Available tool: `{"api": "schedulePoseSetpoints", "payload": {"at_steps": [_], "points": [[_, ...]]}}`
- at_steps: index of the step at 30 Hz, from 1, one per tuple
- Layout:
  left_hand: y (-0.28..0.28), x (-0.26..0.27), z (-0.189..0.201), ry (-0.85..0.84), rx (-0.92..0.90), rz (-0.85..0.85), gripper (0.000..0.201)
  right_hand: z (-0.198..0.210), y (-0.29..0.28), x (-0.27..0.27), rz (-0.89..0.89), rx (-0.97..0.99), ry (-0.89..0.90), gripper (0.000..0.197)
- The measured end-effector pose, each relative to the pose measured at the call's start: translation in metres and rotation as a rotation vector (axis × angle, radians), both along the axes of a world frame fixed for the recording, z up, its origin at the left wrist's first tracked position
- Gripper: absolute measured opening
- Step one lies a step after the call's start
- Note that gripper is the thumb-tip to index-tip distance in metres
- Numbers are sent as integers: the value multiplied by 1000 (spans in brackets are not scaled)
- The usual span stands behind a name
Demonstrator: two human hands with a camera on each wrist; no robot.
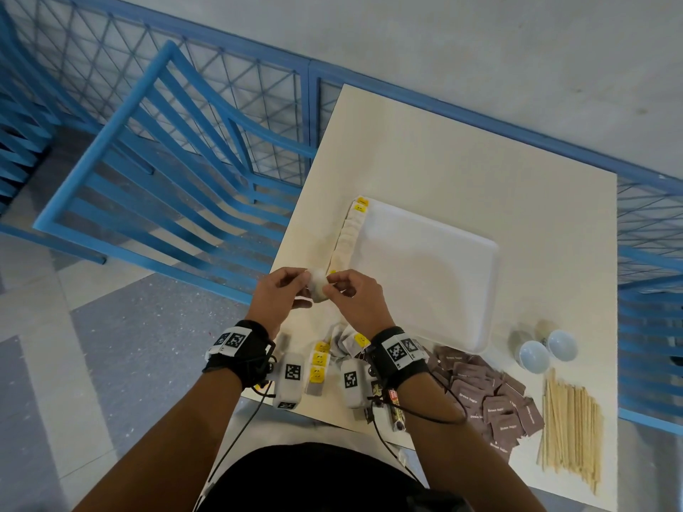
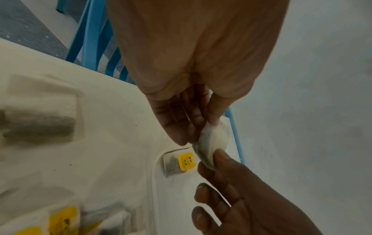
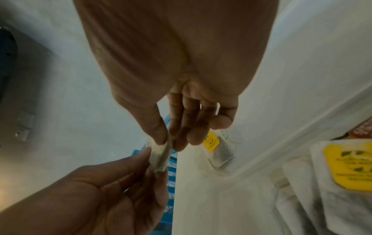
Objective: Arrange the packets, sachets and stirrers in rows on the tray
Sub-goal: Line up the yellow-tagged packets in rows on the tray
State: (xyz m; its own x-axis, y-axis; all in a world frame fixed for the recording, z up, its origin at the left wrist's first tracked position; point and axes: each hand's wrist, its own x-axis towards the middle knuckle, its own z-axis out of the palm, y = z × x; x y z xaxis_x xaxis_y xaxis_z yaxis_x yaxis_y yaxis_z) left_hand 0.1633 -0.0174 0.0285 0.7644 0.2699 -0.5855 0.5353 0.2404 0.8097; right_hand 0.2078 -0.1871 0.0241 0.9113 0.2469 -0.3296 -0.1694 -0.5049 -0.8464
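Pale worktop (image 1: 425, 149): one tea sachet (image 1: 319, 286) is pinched by both hands, left hand (image 1: 282, 295) and right hand (image 1: 356, 297), above the near-left corner of the tray (image 1: 425, 267); laying it onto the sachet row (image 1: 349, 234) is judged next.

Wall: pale grey wall (image 1: 480, 42)
Railing: blue mesh railing (image 1: 229, 90) below it
Chair: blue slatted chair (image 1: 155, 171) beside the table's left edge
Floor: grey speckled floor (image 1: 140, 349)

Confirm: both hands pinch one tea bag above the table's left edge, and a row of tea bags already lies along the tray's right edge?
Not quite. The row of tea bags lies along the tray's left edge, as the head view shows. The rest holds: left hand and right hand pinch one tea bag.
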Motion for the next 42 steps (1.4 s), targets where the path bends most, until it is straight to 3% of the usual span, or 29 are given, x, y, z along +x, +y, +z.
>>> {"api": "schedulePoseSetpoints", "payload": {"at_steps": [5, 14, 30, 35, 42], "points": [[-2, -5, -7, 50, 99, -89, 11, -12, -10, -4, 156, -92, 80, 9], [3, -22, -16, 160, 119, -154, 15, -30, -13, -4, -131, -247, 131, 6], [19, -21, -13, 150, 152, -206, 16, -39, 3, -1, -172, -336, 144, 19], [21, -22, -11, 128, 208, -308, 15, -31, -5, -11, -241, -292, 75, 16], [12, -36, -17, 32, 372, -565, 13, -9, -28, -43, -156, -259, -14, 8]]}}
